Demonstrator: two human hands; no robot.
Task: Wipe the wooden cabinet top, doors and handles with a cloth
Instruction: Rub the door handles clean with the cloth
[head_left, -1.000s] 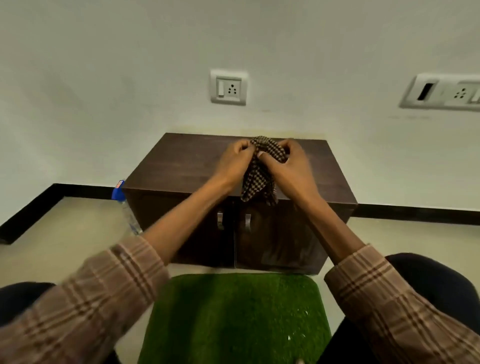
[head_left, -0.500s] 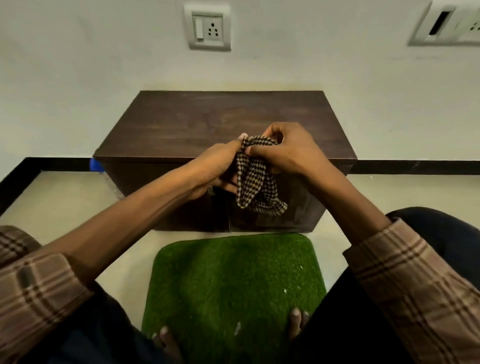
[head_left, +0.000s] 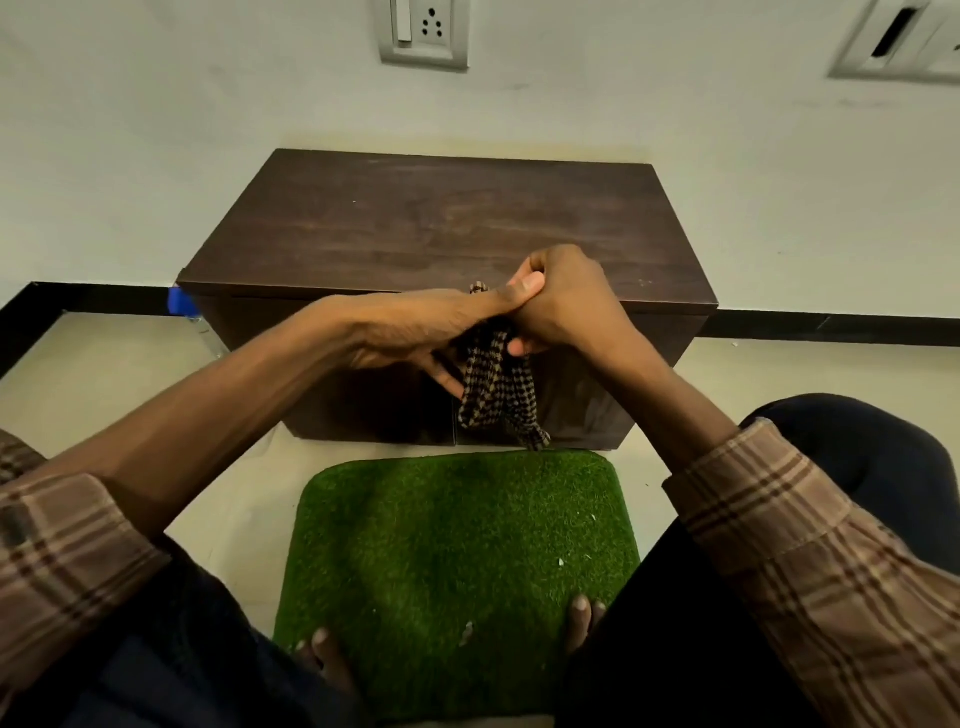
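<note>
A low dark wooden cabinet (head_left: 415, 223) stands against the white wall, its two doors facing me. Both hands meet in the air over its front edge. My right hand (head_left: 566, 301) is closed around the top of a brown-and-black checked cloth (head_left: 493, 389), which hangs down in front of the doors. My left hand (head_left: 415, 332) reaches across with its fingers on the cloth and its thumb against the right hand. The hands and cloth hide the door handles.
A green artificial-grass mat (head_left: 457, 561) lies on the floor before the cabinet, my toes (head_left: 582, 623) on its near edge. A blue-capped bottle (head_left: 182, 304) shows at the cabinet's left side. Wall sockets (head_left: 423, 31) sit above. A black skirting runs along the wall.
The view has tilted down and closer to the cabinet. My hands have come together, the left one sliding over the cloth, which is now bunched tighter and hanging lower.
</note>
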